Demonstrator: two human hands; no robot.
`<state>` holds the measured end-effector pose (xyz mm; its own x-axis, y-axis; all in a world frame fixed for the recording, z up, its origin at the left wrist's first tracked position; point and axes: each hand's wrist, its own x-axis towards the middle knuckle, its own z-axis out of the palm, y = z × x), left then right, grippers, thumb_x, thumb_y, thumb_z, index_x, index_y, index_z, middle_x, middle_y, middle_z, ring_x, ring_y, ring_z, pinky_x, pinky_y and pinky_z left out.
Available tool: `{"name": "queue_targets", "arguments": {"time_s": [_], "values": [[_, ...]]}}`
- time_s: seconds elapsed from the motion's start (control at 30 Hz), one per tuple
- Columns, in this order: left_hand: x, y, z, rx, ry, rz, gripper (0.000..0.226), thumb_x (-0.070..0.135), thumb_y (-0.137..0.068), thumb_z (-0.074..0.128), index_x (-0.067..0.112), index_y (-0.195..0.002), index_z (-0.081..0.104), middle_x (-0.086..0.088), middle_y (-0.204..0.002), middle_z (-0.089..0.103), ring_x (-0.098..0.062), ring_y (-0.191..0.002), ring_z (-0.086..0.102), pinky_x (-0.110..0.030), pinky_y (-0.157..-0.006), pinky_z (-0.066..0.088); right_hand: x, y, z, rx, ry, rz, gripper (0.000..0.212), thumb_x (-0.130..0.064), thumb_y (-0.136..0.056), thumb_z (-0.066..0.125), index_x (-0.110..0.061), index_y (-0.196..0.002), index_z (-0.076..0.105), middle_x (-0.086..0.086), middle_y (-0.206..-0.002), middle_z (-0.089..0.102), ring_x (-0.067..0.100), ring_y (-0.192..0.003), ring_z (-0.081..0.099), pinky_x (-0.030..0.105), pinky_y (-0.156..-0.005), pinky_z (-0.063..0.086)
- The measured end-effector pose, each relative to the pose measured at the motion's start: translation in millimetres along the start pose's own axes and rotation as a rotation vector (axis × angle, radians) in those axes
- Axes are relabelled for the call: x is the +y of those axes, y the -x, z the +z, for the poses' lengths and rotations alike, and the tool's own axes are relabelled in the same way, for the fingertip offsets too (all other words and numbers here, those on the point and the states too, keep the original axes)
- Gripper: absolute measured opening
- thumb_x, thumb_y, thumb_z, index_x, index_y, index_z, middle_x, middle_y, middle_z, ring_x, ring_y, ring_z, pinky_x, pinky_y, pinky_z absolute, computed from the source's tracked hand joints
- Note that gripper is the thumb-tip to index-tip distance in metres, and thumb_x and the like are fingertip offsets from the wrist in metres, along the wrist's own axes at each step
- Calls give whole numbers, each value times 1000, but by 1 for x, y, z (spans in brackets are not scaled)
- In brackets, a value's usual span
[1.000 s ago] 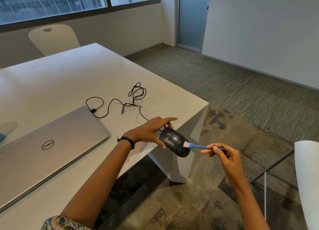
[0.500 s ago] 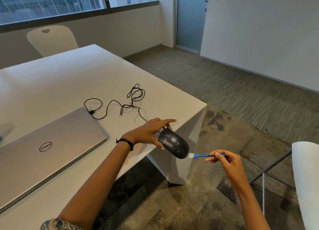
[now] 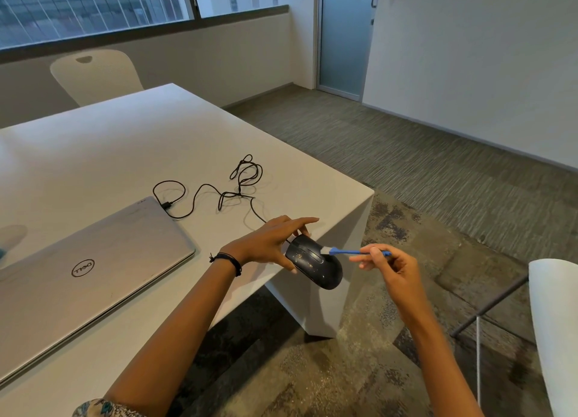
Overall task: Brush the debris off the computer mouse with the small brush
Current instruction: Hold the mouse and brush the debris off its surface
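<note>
Head view:
- The computer mouse (image 3: pixel 314 262) is held in the air just off the table's (image 3: pixel 125 154) right edge, near its front right corner, over the patterned carpet.
- Its long axis runs on a slant: the cabled front end sits up and left, toward the table, and the rounded back end points down and right, toward the floor. Its top shell faces the camera.
- The left hand (image 3: pixel 266 243) lies at the mouse's front end and grips it there, thumb on the near side and fingers on the far side, with the index finger stretched straight out above it. The rest of the mouse sticks out to the right of this hand.
- Pale specks of debris (image 3: pixel 302 257) dot the top shell near the buttons.
- The small brush (image 3: pixel 350 252) lies almost level, its blue handle to the right and its white bristles pointing left; the bristles touch the mouse's top near the front.
- The right hand (image 3: pixel 394 266) is to the right of the mouse, apart from it, and pinches the back end of the brush handle between thumb and fingertips.
- The black cable (image 3: pixel 219 194) runs from the mouse in loose loops across the table to a closed silver laptop (image 3: pixel 87 254), which lies near the table's front edge.
- A dark band (image 3: pixel 230 262) circles the left wrist.
</note>
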<state>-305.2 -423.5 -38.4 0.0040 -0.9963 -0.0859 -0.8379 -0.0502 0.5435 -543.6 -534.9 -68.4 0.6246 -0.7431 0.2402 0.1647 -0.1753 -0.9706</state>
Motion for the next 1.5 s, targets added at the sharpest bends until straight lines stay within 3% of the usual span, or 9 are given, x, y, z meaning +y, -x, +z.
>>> {"name": "queue_targets", "arguments": {"time_s": [0.2, 0.37, 0.57, 0.7, 0.87, 0.97, 1.07, 1.3, 1.5], "values": [[-1, -1, 0, 3, 9, 8, 94, 35, -66, 75, 27, -140, 17, -3, -123, 47, -10, -105, 36, -13, -90, 24, 8, 2, -8, -9, 18, -5, 21, -16, -88, 49, -5, -87, 68, 5, -80, 75, 24, -71, 68, 28, -70, 55], [-3, -1, 0, -2, 11, 7, 94, 32, -68, 77, 27, -140, 17, -3, -124, 48, -11, -107, 36, -13, -90, 24, 12, 8, -21, 1, 2, 20, 22, -16, -87, 49, -3, -86, 67, 7, -77, 75, 19, -68, 67, 24, -67, 54], [-3, -1, -1, -9, 6, 3, 93, 28, -69, 78, 33, -137, 14, -3, -125, 47, -10, -107, 34, -23, -91, 27, 16, 17, -30, 48, 18, 15, 37, -43, -82, 57, -7, -82, 67, 7, -74, 74, 25, -71, 69, 25, -67, 55], [-5, -2, 0, -7, 1, -1, 95, 30, -68, 78, 29, -140, 16, -2, -125, 47, -9, -107, 35, -26, -93, 27, 4, 21, -22, 138, 19, -68, 21, -18, -88, 50, -5, -84, 66, 1, -77, 75, 21, -73, 69, 22, -69, 54], [-6, -2, 0, -1, -24, 8, 95, 31, -69, 78, 27, -141, 16, -2, -124, 48, -8, -106, 35, -14, -89, 24, -15, 13, 14, -60, 111, -197, 15, -27, -88, 54, -23, -87, 69, -10, -81, 74, 13, -75, 69, 21, -70, 54], [-6, -3, 1, 6, -49, 7, 96, 31, -68, 78, 27, -141, 16, -1, -124, 49, -9, -105, 36, -14, -87, 25, -15, 4, 33, -190, 275, -304, 20, -26, -86, 52, -15, -92, 67, -1, -83, 74, 6, -76, 67, 18, -71, 53], [-5, -3, 1, 4, -65, 5, 97, 29, -67, 78, 28, -141, 16, -1, -123, 49, -10, -104, 37, -24, -89, 28, -13, -3, 46, -246, 390, -378, 26, -27, -88, 51, -8, -94, 67, 8, -86, 72, 5, -79, 64, 15, -72, 51], [-3, -2, 0, 5, -74, 8, 96, 32, -68, 78, 28, -141, 16, -3, -125, 48, -13, -107, 38, -27, -92, 28, -5, -12, 53, -255, 462, -429, 28, -29, -89, 48, -9, -94, 66, 9, -86, 70, 16, -78, 65, 29, -68, 53], [-3, -2, 1, 6, -72, 14, 95, 32, -68, 78, 26, -141, 17, -2, -124, 50, -10, -104, 36, -26, -91, 29, -7, -3, 48, -225, 435, -419, 26, -26, -89, 49, -7, -95, 66, 5, -84, 71, 4, -82, 62, 14, -71, 51]]}}
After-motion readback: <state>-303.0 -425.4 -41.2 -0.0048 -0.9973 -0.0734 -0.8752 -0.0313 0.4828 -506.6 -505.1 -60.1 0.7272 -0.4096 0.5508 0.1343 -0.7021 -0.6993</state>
